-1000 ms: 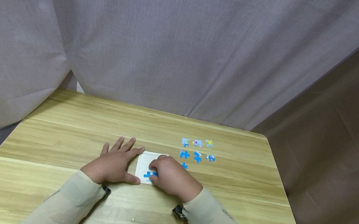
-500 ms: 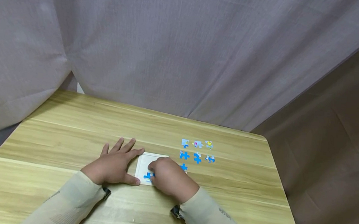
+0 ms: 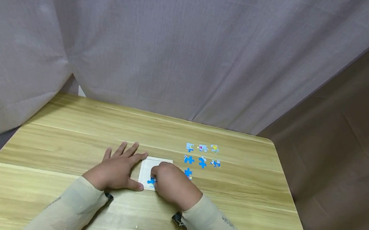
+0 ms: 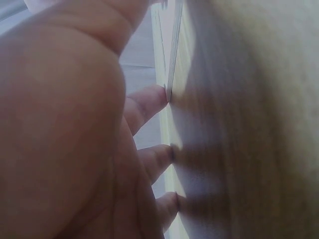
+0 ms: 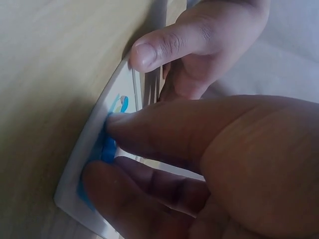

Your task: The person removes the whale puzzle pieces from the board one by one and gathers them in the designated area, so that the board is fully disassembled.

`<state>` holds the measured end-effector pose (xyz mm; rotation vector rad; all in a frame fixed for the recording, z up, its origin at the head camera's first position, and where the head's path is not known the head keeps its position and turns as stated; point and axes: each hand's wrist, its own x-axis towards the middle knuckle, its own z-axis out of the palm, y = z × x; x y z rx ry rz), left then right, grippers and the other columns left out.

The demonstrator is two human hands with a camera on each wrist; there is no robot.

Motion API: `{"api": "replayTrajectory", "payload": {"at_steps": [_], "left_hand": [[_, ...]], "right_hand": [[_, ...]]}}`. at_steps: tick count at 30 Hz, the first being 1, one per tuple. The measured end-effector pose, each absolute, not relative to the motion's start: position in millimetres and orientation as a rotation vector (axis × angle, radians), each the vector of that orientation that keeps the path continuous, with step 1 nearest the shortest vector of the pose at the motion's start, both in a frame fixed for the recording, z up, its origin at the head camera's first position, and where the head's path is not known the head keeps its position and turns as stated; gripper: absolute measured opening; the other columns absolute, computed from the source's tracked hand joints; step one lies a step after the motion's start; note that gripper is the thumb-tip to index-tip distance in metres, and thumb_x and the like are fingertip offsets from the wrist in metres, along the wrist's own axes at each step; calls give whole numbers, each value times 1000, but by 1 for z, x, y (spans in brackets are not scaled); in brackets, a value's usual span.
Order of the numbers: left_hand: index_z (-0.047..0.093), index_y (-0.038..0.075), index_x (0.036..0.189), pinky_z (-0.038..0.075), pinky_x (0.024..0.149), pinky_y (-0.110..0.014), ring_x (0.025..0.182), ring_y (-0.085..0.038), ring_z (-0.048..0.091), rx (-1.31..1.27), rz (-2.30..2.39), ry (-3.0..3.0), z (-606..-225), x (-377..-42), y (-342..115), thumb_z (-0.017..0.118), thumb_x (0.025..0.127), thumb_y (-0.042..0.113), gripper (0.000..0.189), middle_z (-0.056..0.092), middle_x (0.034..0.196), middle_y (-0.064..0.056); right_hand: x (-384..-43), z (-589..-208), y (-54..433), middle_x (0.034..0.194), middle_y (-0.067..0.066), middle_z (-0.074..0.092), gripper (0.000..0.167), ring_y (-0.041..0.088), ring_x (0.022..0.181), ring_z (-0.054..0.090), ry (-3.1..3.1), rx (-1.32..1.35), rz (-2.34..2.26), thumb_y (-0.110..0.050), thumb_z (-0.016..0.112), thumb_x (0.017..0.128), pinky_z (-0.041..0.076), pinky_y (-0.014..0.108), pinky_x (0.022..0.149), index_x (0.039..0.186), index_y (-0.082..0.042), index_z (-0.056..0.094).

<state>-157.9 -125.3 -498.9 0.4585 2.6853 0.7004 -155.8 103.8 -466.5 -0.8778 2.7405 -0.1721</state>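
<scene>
My left hand (image 3: 116, 169) lies spread on the table, its thumb and index fingertip at the left corners of a small white puzzle tray (image 3: 147, 166). Over the tray's right half bends my right hand (image 3: 174, 184). In the right wrist view, its thumb and fingers pinch a blue jigsaw puzzle piece (image 5: 107, 151) low over the tray's near side. Another bit of blue picture (image 5: 124, 103) shows beyond the thumb, towards the left hand. The right hand covers much of the pieces and the tray's right edge. The left wrist view shows fingertips (image 4: 158, 154) down on the wood.
Several loose blue and pale jigsaw pieces (image 3: 202, 162) lie in rows to the right of the tray, one (image 3: 188, 172) close beside the right hand. The wooden table (image 3: 69, 133) ends at a grey curtain (image 3: 163, 53) behind and brown cloth (image 3: 342, 174) at right.
The right hand has shifted slightly left over the tray, covering more of the blue there and uncovering more of the nearest loose piece. The left hand stays in place.
</scene>
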Motion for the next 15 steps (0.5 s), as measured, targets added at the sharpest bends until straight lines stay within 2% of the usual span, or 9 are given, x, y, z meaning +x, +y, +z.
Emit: {"api": "replayTrajectory", "payload": {"at_steps": [6,15], "left_hand": [[44,31,175,5,125,-93,173,-58,9,461,704,2681,-498,-158,-126,92,81,73,113,20,189,-16],[44,31,175,5,124,-93,173,-57,9,459,713,2671,-498,-157,-126,92,81,73,113,20,189,-16]], "right_hand": [[-156,-466,103,96,-6,69,14,9,87,63,2744,-871,-182,-6,73,98,57,27,82,102,-18,78],[-158,-468,105,96,-9,66,14,9,87,61,2723,-844,-230,-5,76,97,56,27,83,102,-19,75]]}}
